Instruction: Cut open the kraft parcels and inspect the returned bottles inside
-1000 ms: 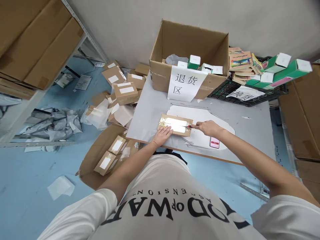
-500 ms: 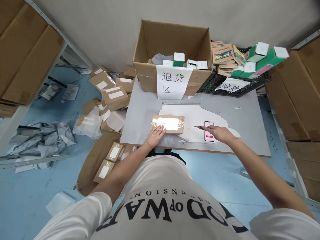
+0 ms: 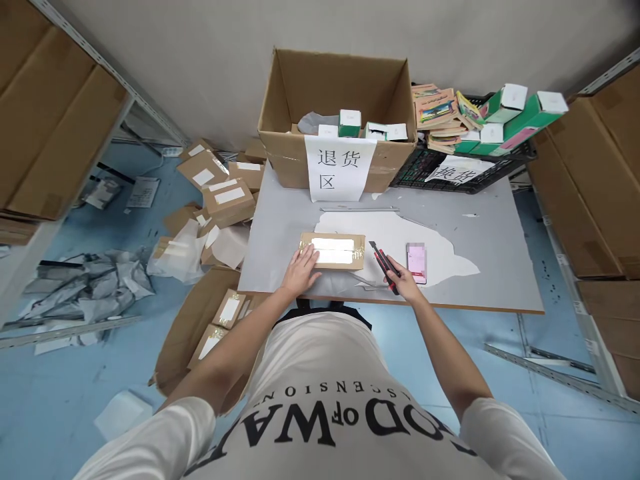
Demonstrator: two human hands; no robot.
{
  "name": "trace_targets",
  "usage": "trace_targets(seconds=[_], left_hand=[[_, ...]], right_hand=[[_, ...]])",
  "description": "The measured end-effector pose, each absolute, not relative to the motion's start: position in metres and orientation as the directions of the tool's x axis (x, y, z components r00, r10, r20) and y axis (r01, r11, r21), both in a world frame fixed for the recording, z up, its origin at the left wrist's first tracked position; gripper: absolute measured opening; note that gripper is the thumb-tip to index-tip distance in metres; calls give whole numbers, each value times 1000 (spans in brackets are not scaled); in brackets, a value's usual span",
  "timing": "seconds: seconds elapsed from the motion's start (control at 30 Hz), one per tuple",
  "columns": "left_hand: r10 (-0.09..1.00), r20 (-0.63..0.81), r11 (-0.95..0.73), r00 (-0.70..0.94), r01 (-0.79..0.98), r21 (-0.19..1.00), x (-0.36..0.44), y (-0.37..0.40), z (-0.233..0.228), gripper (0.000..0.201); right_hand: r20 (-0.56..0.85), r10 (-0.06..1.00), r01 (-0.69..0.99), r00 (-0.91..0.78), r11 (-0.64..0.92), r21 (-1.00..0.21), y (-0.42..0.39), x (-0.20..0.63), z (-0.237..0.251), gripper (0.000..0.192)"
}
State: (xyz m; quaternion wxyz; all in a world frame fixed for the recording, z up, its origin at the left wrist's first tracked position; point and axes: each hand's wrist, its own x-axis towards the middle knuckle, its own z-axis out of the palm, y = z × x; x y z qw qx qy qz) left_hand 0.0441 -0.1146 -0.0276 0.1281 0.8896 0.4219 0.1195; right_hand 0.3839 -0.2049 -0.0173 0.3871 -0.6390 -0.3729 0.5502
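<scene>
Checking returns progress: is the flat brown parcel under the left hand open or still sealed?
Shut: the flat brown cardboard parcel lies flat, flaps down, glossy tape across its top. Whether it is slit, cannot tell.

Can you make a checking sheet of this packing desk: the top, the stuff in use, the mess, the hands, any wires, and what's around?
Surface: grey table with a torn white paper sheet on it.
Job's things: flat brown cardboard parcel, taped, with a white label; red and black utility knife.
Clutter: pink phone; open cardboard box with a white sign; black crate of books and green boxes.
Grips: left hand flat on the parcel's near corner; right hand holds the knife, tip pointing away from the person.
Cables: a dark cable on the floor at left.
Surroundings: blue floor strewn with small brown parcels and crumpled grey wrap; stacked cartons on shelves.
</scene>
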Motion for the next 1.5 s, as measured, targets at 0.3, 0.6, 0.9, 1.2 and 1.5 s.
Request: trace_targets(seconds=[0.3,0.6,0.9,1.2,1.5], left_hand=[[856,30,-467,516,748,471,34,-95,-34,113],[742,108,-667,662,710,228,61,-112,-29,54],[624,147,-779,767,599,185,68,-123,-49,50],[671,167,-740,722,642,200,73,-127,-51,50],[717,117,-694,687,691,200,77,-131,-50,52]], right_hand=[[-417,902,-51,111,-414,-909,-201,372,-29,85],[-440,894,-54,89,-437,-898,-201,371,-26,86],[-470,880,-28,70,-470,-882,-194,372,-13,82],[-506,862,88,-13,-503,-860,-196,387,-10,79],[-509,861,39,-13,-508,-861,-230,370,-13,82]])
